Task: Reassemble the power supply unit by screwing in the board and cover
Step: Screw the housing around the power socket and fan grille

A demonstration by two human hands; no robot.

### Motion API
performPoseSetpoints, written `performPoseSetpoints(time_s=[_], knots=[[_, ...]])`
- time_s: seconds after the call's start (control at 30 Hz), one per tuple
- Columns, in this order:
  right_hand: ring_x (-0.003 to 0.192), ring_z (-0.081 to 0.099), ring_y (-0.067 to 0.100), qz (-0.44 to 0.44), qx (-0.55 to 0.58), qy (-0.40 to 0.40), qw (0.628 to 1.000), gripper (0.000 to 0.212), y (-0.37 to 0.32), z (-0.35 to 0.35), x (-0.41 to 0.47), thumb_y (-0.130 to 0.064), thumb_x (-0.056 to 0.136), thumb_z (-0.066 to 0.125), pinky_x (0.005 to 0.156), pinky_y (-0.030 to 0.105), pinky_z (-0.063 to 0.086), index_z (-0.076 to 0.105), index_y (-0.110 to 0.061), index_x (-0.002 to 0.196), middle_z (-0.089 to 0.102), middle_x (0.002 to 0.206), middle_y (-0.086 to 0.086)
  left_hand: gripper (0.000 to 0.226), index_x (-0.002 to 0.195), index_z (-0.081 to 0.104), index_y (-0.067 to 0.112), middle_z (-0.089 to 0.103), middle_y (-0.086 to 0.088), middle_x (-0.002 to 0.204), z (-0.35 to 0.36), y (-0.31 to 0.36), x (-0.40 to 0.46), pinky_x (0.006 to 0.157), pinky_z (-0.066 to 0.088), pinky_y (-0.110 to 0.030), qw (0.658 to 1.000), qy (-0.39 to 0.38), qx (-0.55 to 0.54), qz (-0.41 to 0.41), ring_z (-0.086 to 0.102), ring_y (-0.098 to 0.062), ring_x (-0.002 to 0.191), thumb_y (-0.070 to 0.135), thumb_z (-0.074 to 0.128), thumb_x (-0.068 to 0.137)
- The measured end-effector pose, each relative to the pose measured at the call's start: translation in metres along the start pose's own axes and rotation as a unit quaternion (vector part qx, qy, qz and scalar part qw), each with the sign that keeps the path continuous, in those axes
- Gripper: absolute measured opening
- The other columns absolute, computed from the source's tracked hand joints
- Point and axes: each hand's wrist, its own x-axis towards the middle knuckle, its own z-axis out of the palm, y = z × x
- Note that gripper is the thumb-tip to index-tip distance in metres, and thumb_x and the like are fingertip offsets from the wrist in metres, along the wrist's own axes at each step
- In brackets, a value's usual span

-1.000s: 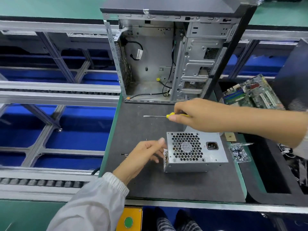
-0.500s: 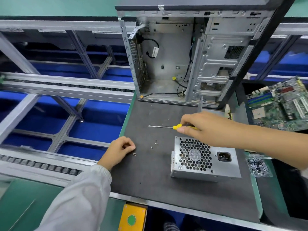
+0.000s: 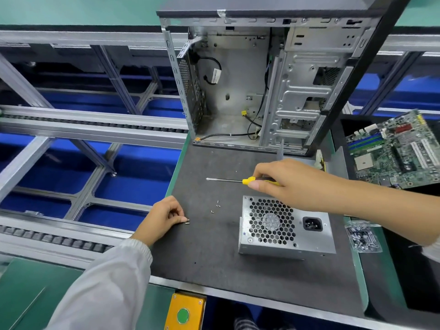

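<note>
Your right hand [image 3: 283, 181] grips the yellow-handled screwdriver [image 3: 240, 180], its thin steel shaft pointing toward the frame's left. Just below it, right of center, the boxy metal power supply unit [image 3: 285, 228] with its honeycomb grille sits on the dark matte mat [image 3: 214, 253]. Your left hand [image 3: 162, 219], fingers curled, pinches at small silvery screws [image 3: 187, 221] at center-left.

An open computer case [image 3: 273, 86] stood upright at the far edge of the dark grey tabletop [image 3: 214, 258], its side panel off and black cables hanging loose inside. To its right a green motherboard [image 3: 395, 148] lay tilted in a black tray. A clear plastic bag [image 3: 363, 238] of small parts rested on the tabletop's green border. Conveyor rails [image 3: 83, 127] ran leftward above blue bins. A yellow box with a green button [image 3: 183, 315] sat at the near edge.
</note>
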Motion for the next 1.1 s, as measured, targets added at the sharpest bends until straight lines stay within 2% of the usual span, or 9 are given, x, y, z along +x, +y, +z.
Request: performPoseSetpoints(time_s=[0.13, 0.2, 0.27, 0.33, 0.43, 0.57, 0.8, 0.93, 1.1], knots=[[0.056, 0.046, 0.007, 0.015, 0.046, 0.031, 0.998, 0.027, 0.008, 0.001, -0.019, -0.049, 0.094, 0.040, 0.053, 0.025, 0.035, 0.053, -0.028, 0.085, 0.055, 0.062, -0.004, 0.013, 0.073, 0.066, 0.007, 0.064, 0.003, 0.073, -0.007, 0.043, -0.004, 0.067, 0.044, -0.014, 0.987, 0.108, -0.118, 0.006, 0.056, -0.011, 0.068, 0.006, 0.076, 0.081], [0.054, 0.047, 0.008, 0.025, 0.094, 0.051, 0.994, 0.025, 0.012, 0.003, -0.033, -0.048, 0.094, 0.042, 0.054, 0.027, 0.039, 0.055, -0.028, 0.088, 0.061, 0.067, -0.002, 0.009, 0.079, 0.065, 0.009, 0.065, 0.004, 0.071, -0.004, 0.087, -0.008, 0.064, 0.046, -0.015, 0.940, 0.143, -0.309, 0.009, 0.057, -0.007, 0.066, 0.007, 0.071, 0.086], [0.052, 0.050, 0.006, 0.030, 0.147, 0.076, 0.986, 0.021, 0.013, 0.006, -0.049, -0.045, 0.093, 0.044, 0.053, 0.023, 0.040, 0.055, -0.027, 0.089, 0.064, 0.068, -0.005, 0.008, 0.091, 0.067, 0.009, 0.066, 0.001, 0.074, 0.006, 0.133, -0.011, 0.062, 0.049, -0.015, 0.833, 0.079, -0.547, -0.010, 0.059, -0.006, 0.066, 0.013, 0.065, 0.085], [0.055, 0.055, 0.006, 0.029, 0.170, 0.097, 0.980, 0.021, 0.014, 0.010, -0.066, -0.046, 0.092, 0.044, 0.053, 0.021, 0.042, 0.054, -0.027, 0.090, 0.065, 0.067, -0.006, 0.020, 0.097, 0.074, 0.008, 0.066, 0.000, 0.076, 0.017, 0.168, -0.014, 0.062, 0.052, -0.015, 0.755, -0.001, -0.654, -0.041, 0.060, -0.005, 0.066, 0.013, 0.062, 0.081], [0.058, 0.056, 0.007, 0.031, 0.163, 0.115, 0.979, 0.020, 0.015, 0.011, -0.087, -0.049, 0.090, 0.042, 0.054, 0.021, 0.041, 0.052, -0.032, 0.092, 0.064, 0.068, -0.012, 0.023, 0.083, 0.081, 0.010, 0.069, 0.000, 0.076, 0.027, 0.200, -0.016, 0.060, 0.054, -0.016, 0.701, -0.054, -0.706, -0.082, 0.062, -0.005, 0.063, 0.008, 0.059, 0.077], [0.057, 0.050, 0.006, 0.037, 0.148, 0.139, 0.978, 0.016, 0.021, 0.008, -0.101, -0.044, 0.093, 0.044, 0.053, 0.016, 0.036, 0.051, -0.030, 0.090, 0.061, 0.069, -0.014, 0.021, 0.075, 0.080, 0.009, 0.071, -0.002, 0.075, 0.037, 0.217, -0.015, 0.058, 0.056, -0.020, 0.656, -0.057, -0.742, -0.127, 0.067, -0.009, 0.061, 0.007, 0.060, 0.076], [0.056, 0.044, 0.010, 0.066, 0.101, 0.145, 0.982, 0.014, 0.029, 0.007, -0.116, -0.045, 0.093, 0.044, 0.052, 0.024, 0.032, 0.049, -0.032, 0.089, 0.054, 0.059, -0.004, 0.016, 0.072, 0.080, 0.009, 0.072, -0.002, 0.075, 0.046, 0.227, -0.014, 0.059, 0.057, -0.021, 0.648, -0.049, -0.746, -0.146, 0.072, -0.011, 0.069, 0.012, 0.064, 0.077], [0.058, 0.046, 0.007, 0.081, 0.090, 0.148, 0.982, 0.016, 0.028, 0.006, -0.118, -0.046, 0.092, 0.043, 0.053, 0.025, 0.028, 0.050, -0.032, 0.089, 0.054, 0.058, -0.009, 0.022, 0.077, 0.078, 0.008, 0.073, -0.003, 0.077, 0.049, 0.229, -0.011, 0.061, 0.058, -0.021, 0.668, -0.038, -0.731, -0.135, 0.073, -0.012, 0.073, 0.010, 0.060, 0.089], [0.054, 0.045, 0.009, 0.091, 0.103, 0.153, 0.979, 0.018, 0.027, 0.007, -0.118, -0.047, 0.092, 0.042, 0.050, 0.022, 0.027, 0.050, -0.031, 0.089, 0.054, 0.059, -0.013, 0.014, 0.080, 0.079, 0.009, 0.074, -0.005, 0.083, 0.052, 0.228, -0.008, 0.066, 0.058, -0.022, 0.687, -0.016, -0.720, -0.091, 0.073, -0.015, 0.083, 0.013, 0.065, 0.079]])
